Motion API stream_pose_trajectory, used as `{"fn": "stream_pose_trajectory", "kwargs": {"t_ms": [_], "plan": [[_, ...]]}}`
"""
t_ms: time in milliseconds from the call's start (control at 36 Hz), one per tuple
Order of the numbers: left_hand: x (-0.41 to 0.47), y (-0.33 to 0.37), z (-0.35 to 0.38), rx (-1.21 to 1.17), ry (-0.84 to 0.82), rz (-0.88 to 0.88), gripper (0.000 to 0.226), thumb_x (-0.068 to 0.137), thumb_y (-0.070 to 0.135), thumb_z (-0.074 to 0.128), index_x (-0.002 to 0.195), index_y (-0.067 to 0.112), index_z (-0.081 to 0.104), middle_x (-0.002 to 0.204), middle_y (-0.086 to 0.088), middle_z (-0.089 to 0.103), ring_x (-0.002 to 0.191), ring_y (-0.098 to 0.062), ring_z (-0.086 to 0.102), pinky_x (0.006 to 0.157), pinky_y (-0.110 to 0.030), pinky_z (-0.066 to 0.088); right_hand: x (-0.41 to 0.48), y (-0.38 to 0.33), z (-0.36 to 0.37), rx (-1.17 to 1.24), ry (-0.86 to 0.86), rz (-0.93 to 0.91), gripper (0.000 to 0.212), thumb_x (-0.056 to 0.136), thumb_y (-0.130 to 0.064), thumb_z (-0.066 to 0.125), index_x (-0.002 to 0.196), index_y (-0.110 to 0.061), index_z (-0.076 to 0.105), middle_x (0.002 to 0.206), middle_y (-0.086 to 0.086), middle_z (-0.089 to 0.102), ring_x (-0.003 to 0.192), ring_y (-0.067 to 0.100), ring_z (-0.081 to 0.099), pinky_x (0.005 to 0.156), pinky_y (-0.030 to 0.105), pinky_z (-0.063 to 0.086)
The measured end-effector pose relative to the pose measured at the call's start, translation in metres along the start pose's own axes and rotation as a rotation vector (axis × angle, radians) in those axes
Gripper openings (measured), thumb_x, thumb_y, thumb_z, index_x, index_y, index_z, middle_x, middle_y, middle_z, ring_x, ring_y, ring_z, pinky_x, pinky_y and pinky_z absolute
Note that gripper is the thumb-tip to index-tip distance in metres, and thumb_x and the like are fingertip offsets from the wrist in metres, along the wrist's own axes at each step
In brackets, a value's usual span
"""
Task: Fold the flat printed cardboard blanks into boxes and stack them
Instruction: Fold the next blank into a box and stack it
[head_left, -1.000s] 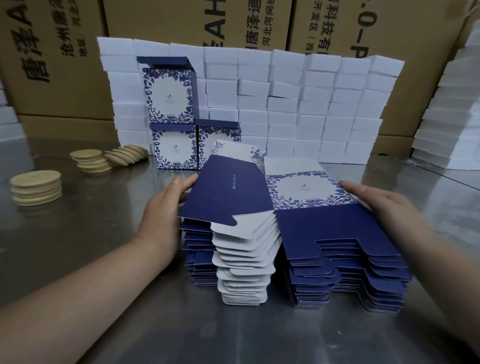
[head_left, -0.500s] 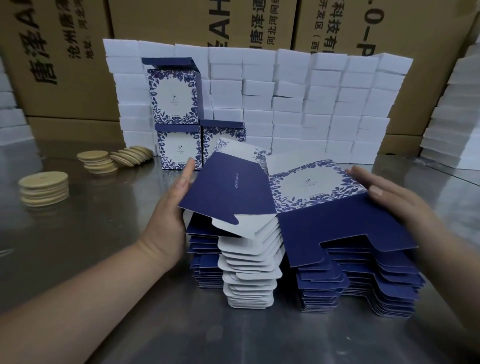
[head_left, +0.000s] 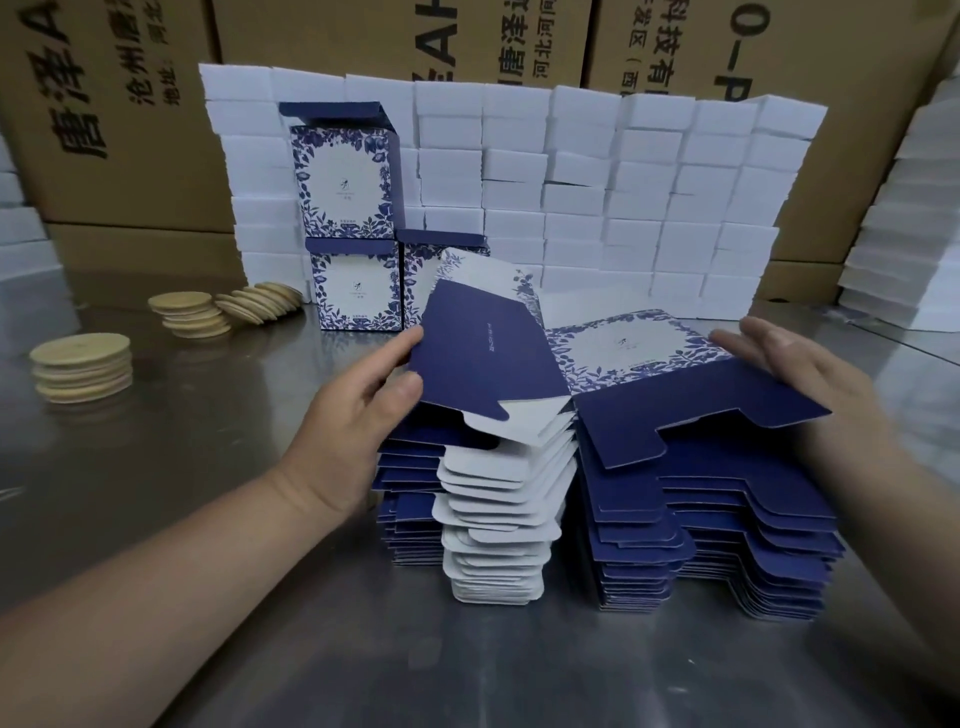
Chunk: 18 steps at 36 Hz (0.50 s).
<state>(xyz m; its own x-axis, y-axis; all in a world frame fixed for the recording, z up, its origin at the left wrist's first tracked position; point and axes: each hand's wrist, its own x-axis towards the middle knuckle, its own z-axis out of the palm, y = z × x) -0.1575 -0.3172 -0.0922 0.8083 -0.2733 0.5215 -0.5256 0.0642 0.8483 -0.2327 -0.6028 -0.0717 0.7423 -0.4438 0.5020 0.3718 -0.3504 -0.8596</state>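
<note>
at nine o'clock the left hand (head_left: 358, 410) pinches the top blank (head_left: 597, 374) by its left edge. the blank sits at centre, tilted just above the pile of blanks (head_left: 675, 519). at three o'clock the right hand (head_left: 795, 374) rests fairly straight fingers on its right edge. step: taking one blank. next, probably press both edges inward to open it.

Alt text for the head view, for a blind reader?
The left hand pinches the left edge of the top blue-and-white blank, held tilted above a stack of blanks on a metal table, while straight fingers of the right hand rest on its right edge. Behind stand three folded boxes, white blocks and wooden discs.
</note>
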Motion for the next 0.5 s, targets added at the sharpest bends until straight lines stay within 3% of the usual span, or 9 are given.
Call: {"fn": "stream_pose_trajectory", "kwargs": {"t_ms": [139, 222, 306, 500], "plan": [[0.001, -0.001, 0.000, 0.037, -0.018, -0.022, 0.078, 0.057, 0.051, 0.060, 0.129, 0.027, 0.041, 0.138, -0.003, 0.049, 0.129, -0.015, 0.044, 0.112, -0.042, 0.030, 0.009, 0.000, -0.005, 0.035, 0.001, 0.053, 0.029, 0.098, -0.033, 0.043, 0.115, -0.016, 0.060, 0.109, -0.009, 0.069, 0.093, -0.003, 0.065, 0.072, 0.009, 0.050], [0.003, -0.003, -0.001, 0.084, -0.041, -0.044, 0.091, 0.054, 0.051, 0.062, 0.137, 0.021, 0.037, 0.140, -0.001, 0.046, 0.131, -0.011, 0.042, 0.113, -0.035, 0.030, 0.004, 0.002, -0.004, 0.061, -0.017, 0.069, 0.025, 0.100, -0.029, 0.041, 0.108, -0.019, 0.063, 0.112, -0.005, 0.069, 0.106, 0.002, 0.062, 0.083, 0.015, 0.050], [0.004, -0.007, -0.002, 0.120, -0.061, -0.086, 0.092, 0.059, 0.039, 0.070, 0.141, 0.017, 0.035, 0.140, 0.005, 0.045, 0.130, -0.009, 0.042, 0.110, -0.030, 0.032, 0.001, -0.005, -0.003, 0.095, -0.042, 0.067, 0.021, 0.098, -0.023, 0.045, 0.100, -0.023, 0.066, 0.113, -0.006, 0.068, 0.107, 0.000, 0.061, 0.085, 0.014, 0.049], [0.007, -0.008, -0.004, 0.184, -0.090, -0.147, 0.111, 0.043, 0.054, 0.069, 0.144, 0.024, 0.032, 0.141, 0.011, 0.044, 0.128, -0.006, 0.043, 0.110, -0.033, 0.033, 0.000, -0.010, -0.003, 0.043, -0.048, 0.059, 0.024, 0.096, -0.011, 0.045, 0.113, -0.012, 0.061, 0.109, -0.003, 0.066, 0.084, -0.014, 0.062, 0.066, 0.001, 0.042]]}}
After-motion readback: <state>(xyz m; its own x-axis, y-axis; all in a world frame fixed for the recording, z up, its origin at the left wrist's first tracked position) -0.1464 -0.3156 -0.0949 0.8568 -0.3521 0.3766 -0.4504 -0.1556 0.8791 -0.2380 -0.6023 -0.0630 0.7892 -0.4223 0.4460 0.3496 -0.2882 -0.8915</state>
